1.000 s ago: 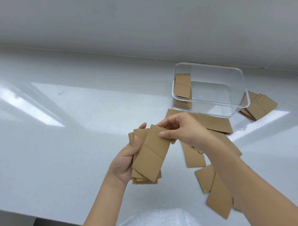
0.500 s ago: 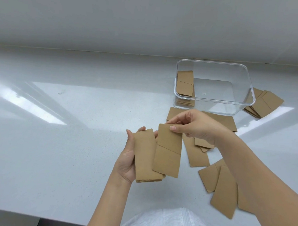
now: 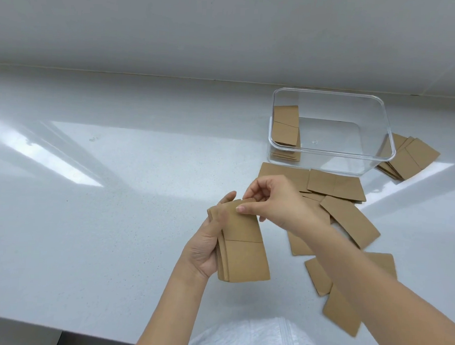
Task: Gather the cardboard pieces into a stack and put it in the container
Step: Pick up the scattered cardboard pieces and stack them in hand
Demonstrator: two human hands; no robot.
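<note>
My left hand point(image 3: 205, 247) grips a stack of brown cardboard pieces point(image 3: 243, 256) from its left side, above the white counter. My right hand point(image 3: 269, 200) pinches the stack's top edge, thumb on the front piece. A clear plastic container point(image 3: 334, 156) stands at the back right, with a cardboard stack point(image 3: 285, 128) leaning against its left wall inside. Loose cardboard pieces point(image 3: 335, 187) lie on the counter in front of the container and under my right forearm, down to one near the front edge point(image 3: 341, 313).
Another fanned pile of cardboard point(image 3: 414, 159) lies right of the container. The white counter point(image 3: 102, 219) meets a wall behind; its front edge runs along the bottom left. White clothing point(image 3: 253, 340) shows at the bottom.
The piece that my right hand held beside the stack now lies on top of the stack in my left hand. Both hands have come together at the stack's top.
</note>
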